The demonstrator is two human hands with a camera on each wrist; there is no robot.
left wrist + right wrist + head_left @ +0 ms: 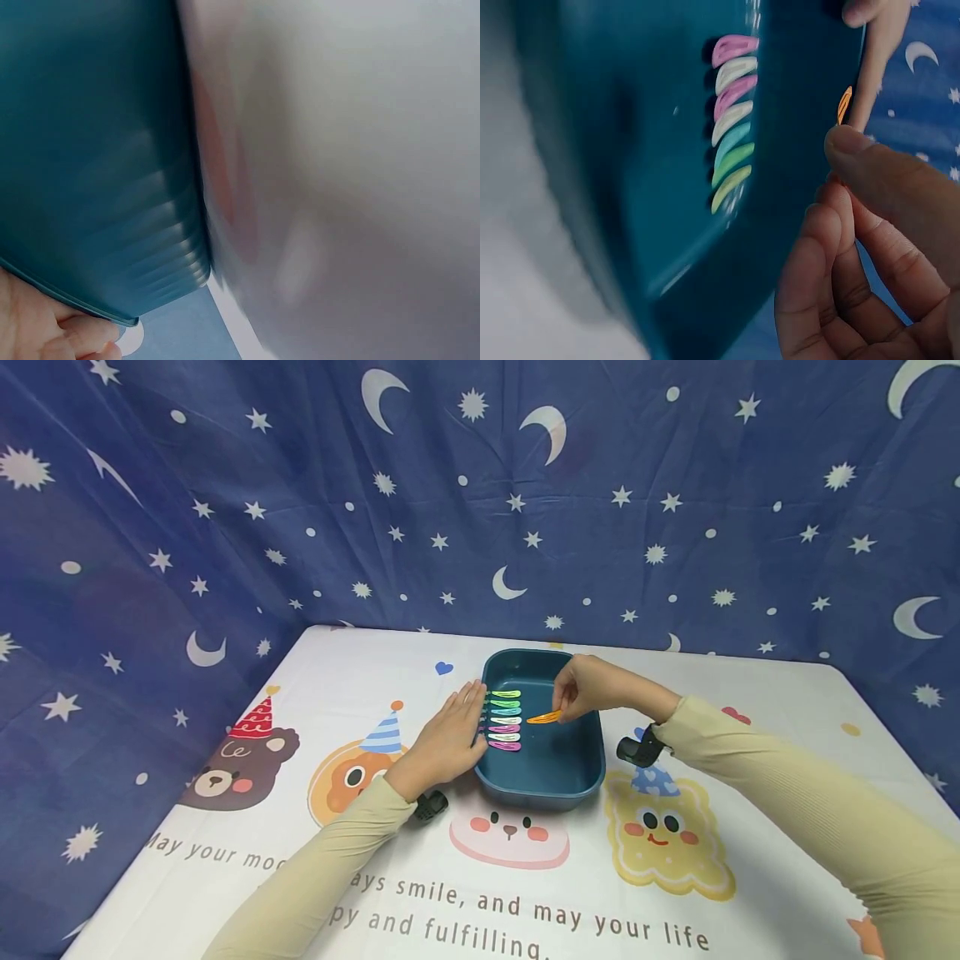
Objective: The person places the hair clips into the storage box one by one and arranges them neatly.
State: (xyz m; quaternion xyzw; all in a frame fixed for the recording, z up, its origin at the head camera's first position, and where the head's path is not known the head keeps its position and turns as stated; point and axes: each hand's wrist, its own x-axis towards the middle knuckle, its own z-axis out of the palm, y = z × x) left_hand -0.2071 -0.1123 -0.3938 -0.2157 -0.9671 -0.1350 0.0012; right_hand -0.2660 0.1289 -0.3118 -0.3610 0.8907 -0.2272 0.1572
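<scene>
A dark teal plastic basin (pixel 540 781) sits on the table. Inside it, along the left side, several snap hair clips lie in a row: a yellow-green clip (pixel 506 693) at the far end, then green, teal, white and pink ones, down to a pink clip (pixel 505 746) nearest me. Between thumb and fingertips, my right hand (pixel 588 687) pinches an orange hair clip (pixel 543 717) over the basin; its tip also shows in the right wrist view (pixel 845 103). My left hand (pixel 450 735) rests against the basin's left rim, fingers extended.
A white cloth (pixel 637 935) with cartoon faces and printed words covers the table. Behind and to the left hangs a dark blue curtain (pixel 420 527) with moons and stars. Black wrist cameras (pixel 637 747) are strapped to both wrists.
</scene>
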